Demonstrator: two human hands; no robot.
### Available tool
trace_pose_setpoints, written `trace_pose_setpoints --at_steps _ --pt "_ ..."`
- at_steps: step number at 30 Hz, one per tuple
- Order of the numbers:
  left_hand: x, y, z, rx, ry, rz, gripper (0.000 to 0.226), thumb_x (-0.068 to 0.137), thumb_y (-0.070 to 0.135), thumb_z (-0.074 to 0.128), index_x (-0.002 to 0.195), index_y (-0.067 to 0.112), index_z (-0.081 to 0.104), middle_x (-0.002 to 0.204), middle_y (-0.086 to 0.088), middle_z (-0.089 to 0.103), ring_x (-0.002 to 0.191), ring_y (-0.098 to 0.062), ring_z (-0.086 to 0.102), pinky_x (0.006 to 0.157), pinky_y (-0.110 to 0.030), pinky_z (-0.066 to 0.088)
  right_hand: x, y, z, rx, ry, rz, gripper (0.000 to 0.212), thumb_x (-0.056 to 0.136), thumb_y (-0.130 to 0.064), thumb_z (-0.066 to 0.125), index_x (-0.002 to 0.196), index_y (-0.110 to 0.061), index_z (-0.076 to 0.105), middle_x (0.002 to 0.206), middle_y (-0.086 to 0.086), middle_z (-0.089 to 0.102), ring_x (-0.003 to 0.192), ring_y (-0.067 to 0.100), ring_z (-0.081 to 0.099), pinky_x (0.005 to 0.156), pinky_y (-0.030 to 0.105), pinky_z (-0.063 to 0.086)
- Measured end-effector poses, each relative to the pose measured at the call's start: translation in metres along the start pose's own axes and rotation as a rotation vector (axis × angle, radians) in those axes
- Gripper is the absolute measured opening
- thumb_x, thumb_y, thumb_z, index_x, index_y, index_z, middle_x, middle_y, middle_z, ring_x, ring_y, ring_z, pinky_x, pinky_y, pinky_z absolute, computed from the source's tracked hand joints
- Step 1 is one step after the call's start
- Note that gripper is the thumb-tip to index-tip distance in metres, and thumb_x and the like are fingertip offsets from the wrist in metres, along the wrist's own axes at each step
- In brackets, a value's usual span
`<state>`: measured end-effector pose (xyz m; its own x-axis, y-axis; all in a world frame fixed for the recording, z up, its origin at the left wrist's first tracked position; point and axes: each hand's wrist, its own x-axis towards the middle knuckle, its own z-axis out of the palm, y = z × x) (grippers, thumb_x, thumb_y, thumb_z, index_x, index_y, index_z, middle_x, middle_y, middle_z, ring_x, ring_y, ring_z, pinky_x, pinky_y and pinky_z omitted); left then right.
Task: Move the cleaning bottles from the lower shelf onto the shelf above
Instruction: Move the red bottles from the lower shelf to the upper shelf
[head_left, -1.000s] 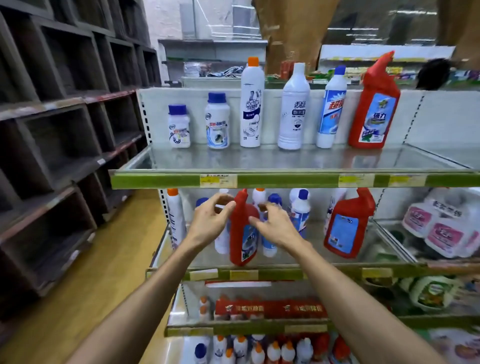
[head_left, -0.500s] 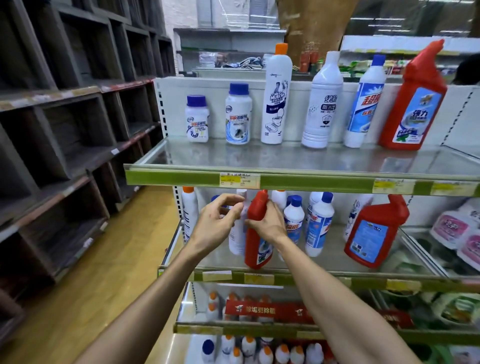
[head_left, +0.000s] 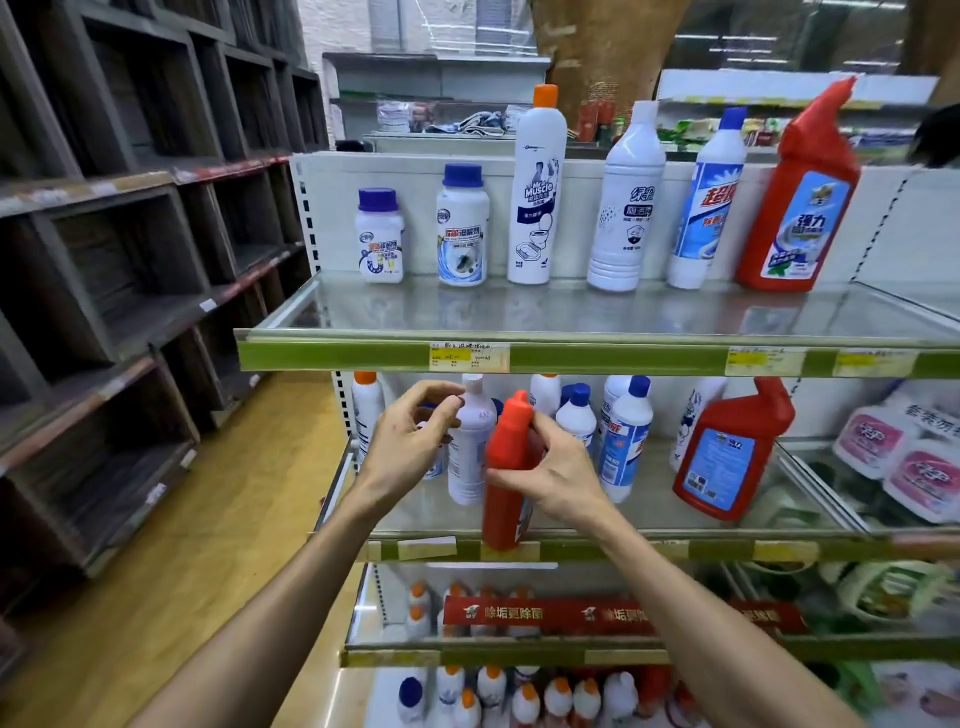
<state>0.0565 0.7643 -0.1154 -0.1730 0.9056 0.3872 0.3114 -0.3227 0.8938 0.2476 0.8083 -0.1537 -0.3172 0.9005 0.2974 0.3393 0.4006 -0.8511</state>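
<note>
My right hand (head_left: 553, 470) grips a red angled-neck bottle (head_left: 506, 488) at the front of the lower shelf (head_left: 649, 548). Its base sits at the shelf's front lip. My left hand (head_left: 410, 441) is open, fingers spread beside a white bottle (head_left: 470, 447) just left of the red one, fingertips near its neck. Behind stand several white bottles with blue caps (head_left: 626, 436) and a second red bottle (head_left: 730, 452). The shelf above (head_left: 571, 312) holds a row of several bottles at the back, among them a tall orange-capped one (head_left: 537, 187) and a red one (head_left: 800, 197).
The upper shelf's front strip (head_left: 363, 356) carries yellow price tags and overhangs my hands. Dark wooden cubby shelves (head_left: 130, 234) stand to the left across a wooden floor (head_left: 197, 545). Pink-labelled packs (head_left: 898, 452) fill the right. More bottles sit on the shelves below (head_left: 493, 696).
My right hand has closed around the red bottle and drawn it to the shelf's front edge. My left hand has opened beside the white bottle. The view has moved closer.
</note>
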Motion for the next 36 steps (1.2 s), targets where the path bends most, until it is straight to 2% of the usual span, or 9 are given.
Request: trace_pose_setpoints --at_steps 4,7,12,17,21,24,29,33,36 --pt "0.001 0.001 0.002 -0.04 -0.016 -0.03 0.013 0.1 0.022 0.056 0.103 0.026 0.067 0.101 -0.002 0.073 0.087 -0.015 0.07 0.073 -0.03 0.058 -0.005 -0.038 -0.035 0.149 -0.061 0.01 0.06 0.069 -0.01 0.089 0.122 -0.022 0.062 0.108 -0.011 0.073 0.103 -0.006 0.066 0.096 0.022 0.053" --pt "-0.001 0.004 0.009 -0.061 -0.082 -0.114 0.018 0.101 0.03 0.052 0.106 0.022 0.067 0.101 0.0 0.073 0.087 -0.015 0.069 0.078 -0.037 0.057 -0.003 -0.068 -0.06 0.25 -0.082 -0.032 0.058 0.063 -0.013 0.091 0.115 -0.02 0.068 0.116 -0.003 0.075 0.113 0.012 0.068 0.104 0.039 0.051" --pt "-0.007 0.02 0.017 -0.268 -0.264 -0.323 0.044 0.098 0.052 0.04 0.108 0.022 0.07 0.087 0.013 0.076 0.076 -0.002 0.071 0.079 -0.02 0.054 0.018 -0.106 -0.093 0.551 -0.118 -0.104 0.065 0.052 -0.019 0.092 0.111 -0.006 0.07 0.109 0.013 0.074 0.099 0.027 0.07 0.093 0.045 0.056" --pt "0.002 0.028 0.009 -0.459 -0.345 -0.395 0.08 0.044 0.085 0.069 0.094 0.024 0.081 0.1 -0.006 0.079 0.084 -0.018 0.077 0.075 -0.032 0.062 0.036 -0.128 -0.105 0.812 -0.168 -0.093 0.063 0.057 -0.019 0.09 0.113 -0.004 0.065 0.105 0.017 0.071 0.087 0.025 0.072 0.084 0.05 0.058" --pt "0.002 0.042 0.011 -0.468 -0.249 -0.397 0.077 0.064 0.073 0.058 0.112 0.014 0.072 0.11 -0.015 0.076 0.096 -0.03 0.073 0.093 -0.047 0.057 0.046 -0.133 -0.1 0.917 -0.151 -0.122 0.07 0.051 -0.025 0.096 0.11 -0.001 0.066 0.11 0.02 0.066 0.098 0.031 0.066 0.097 0.052 0.051" --pt "0.002 0.048 0.011 -0.485 -0.241 -0.387 0.08 0.066 0.073 0.061 0.116 0.012 0.071 0.112 -0.017 0.075 0.101 -0.034 0.072 0.095 -0.051 0.055 0.051 -0.136 -0.101 0.918 -0.152 -0.14 0.067 0.052 -0.027 0.096 0.108 -0.003 0.067 0.108 0.016 0.068 0.103 0.032 0.063 0.102 0.051 0.049" --pt "-0.002 0.055 0.014 -0.784 -0.351 -0.566 0.068 0.073 0.07 0.062 0.108 0.012 0.072 0.099 -0.016 0.075 0.078 -0.029 0.074 0.068 -0.041 0.062 0.056 -0.149 -0.097 0.745 -0.161 -0.178 0.074 0.049 -0.046 0.095 0.108 -0.009 0.07 0.108 0.007 0.073 0.096 0.022 0.068 0.099 0.044 0.052" --pt "-0.011 0.072 0.023 -0.952 -0.636 -0.614 0.096 0.038 0.063 0.091 0.11 0.004 0.065 0.085 -0.02 0.066 0.062 -0.032 0.067 0.056 -0.034 0.056 0.059 -0.169 -0.085 0.489 -0.004 -0.171 0.073 0.049 -0.045 0.091 0.107 -0.01 0.064 0.097 0.005 0.073 0.086 0.017 0.07 0.083 0.037 0.059" --pt "-0.016 0.087 0.021 -1.184 -0.647 -0.696 0.084 0.089 0.057 0.047 0.123 -0.02 0.052 0.098 -0.05 0.057 0.084 -0.06 0.063 0.072 -0.022 0.056 0.059 -0.187 -0.082 0.346 0.141 -0.169 0.056 0.053 -0.051 0.082 0.095 -0.019 0.066 0.084 0.0 0.074 0.073 0.013 0.071 0.072 0.034 0.06"
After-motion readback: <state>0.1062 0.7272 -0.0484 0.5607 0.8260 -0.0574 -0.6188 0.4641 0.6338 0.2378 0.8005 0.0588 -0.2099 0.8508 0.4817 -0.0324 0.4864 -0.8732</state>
